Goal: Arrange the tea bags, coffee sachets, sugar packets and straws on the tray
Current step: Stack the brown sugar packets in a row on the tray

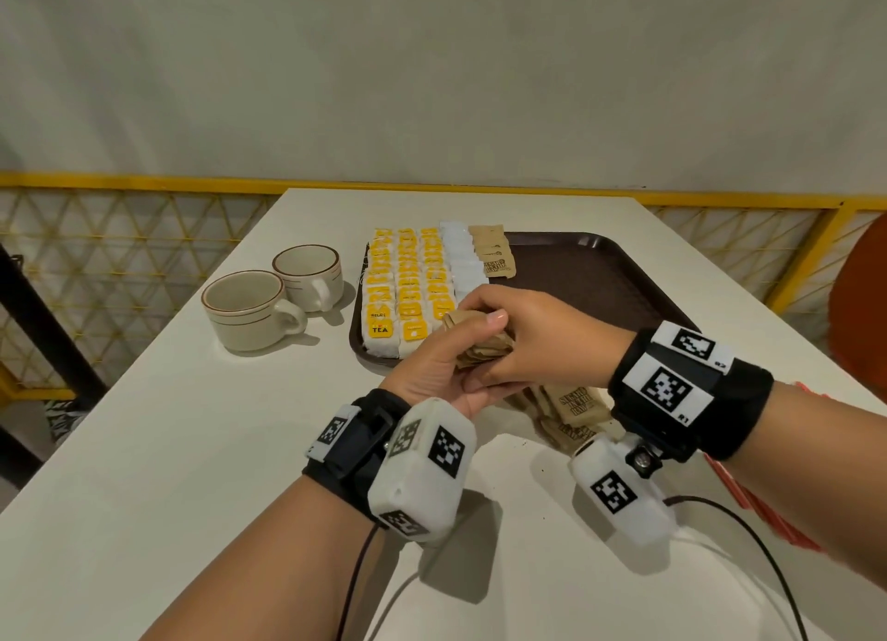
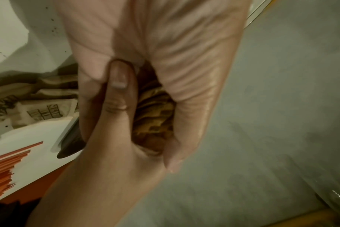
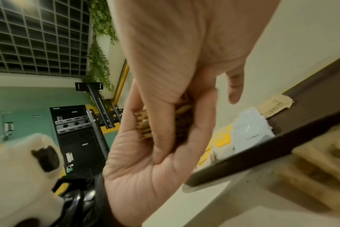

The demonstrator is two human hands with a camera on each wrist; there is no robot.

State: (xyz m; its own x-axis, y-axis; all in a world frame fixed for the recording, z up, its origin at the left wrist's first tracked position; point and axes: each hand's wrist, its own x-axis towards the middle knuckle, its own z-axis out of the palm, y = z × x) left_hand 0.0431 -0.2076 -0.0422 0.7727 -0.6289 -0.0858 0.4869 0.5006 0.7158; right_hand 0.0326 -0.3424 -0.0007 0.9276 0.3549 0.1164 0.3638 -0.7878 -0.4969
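1. Clearly, a wad of brown sugar packets [image 1: 485,347] sat clamped between both hands, held just above the near edge of the brown tray [image 1: 600,276]. The left hand [image 1: 432,376] curled its fingers and thumb around the wad from below, and the right hand [image 1: 533,338] wrapped its fingers over the top.
2. The packets looked fanned and uneven, so I judged that loosening either grip could let several slide out and scatter.
3. A dropped packet could have landed on the rows of yellow tea bags [image 1: 408,285] or the white coffee sachets [image 1: 463,261] already lined up on the tray, knocking them crooked.
4. More brown packets [image 1: 571,410] lay loose on the tabletop [image 1: 192,448] under the right wrist, where a careless arm could sweep them.
5. The number of packets held was hidden by the fingers.
6. The orange straws [image 1: 763,511] were mostly cut off behind the right forearm.
7. Both wrist views were blurred.
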